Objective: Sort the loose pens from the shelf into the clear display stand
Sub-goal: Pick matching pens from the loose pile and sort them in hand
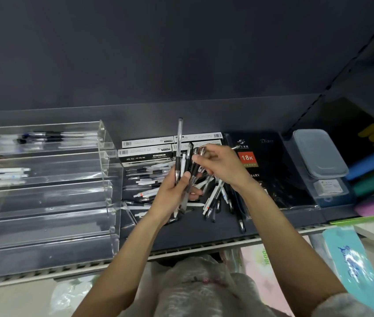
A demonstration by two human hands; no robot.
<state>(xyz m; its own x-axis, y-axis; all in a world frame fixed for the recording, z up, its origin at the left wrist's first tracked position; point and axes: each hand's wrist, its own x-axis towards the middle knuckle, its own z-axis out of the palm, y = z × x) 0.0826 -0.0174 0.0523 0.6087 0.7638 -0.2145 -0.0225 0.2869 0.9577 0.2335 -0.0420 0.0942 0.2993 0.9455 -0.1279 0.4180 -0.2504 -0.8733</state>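
Left hand (176, 191) gripped bunch of pens (182, 165), upright, above shelf (181, 239) middle. Right hand (218, 165) pinched tops of same bunch. Loose pens (213, 197) piled on shelf below hands, near front edge. Clear stand (51, 195) at shelf left end, few pens in upper tiers. Boxes (144, 152) behind pile; diary (261, 161) to right.

Black-and-white pens (151, 179), clear stand (44, 197)

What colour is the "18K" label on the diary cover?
Orange-red with white lettering, on the black diary; head view.
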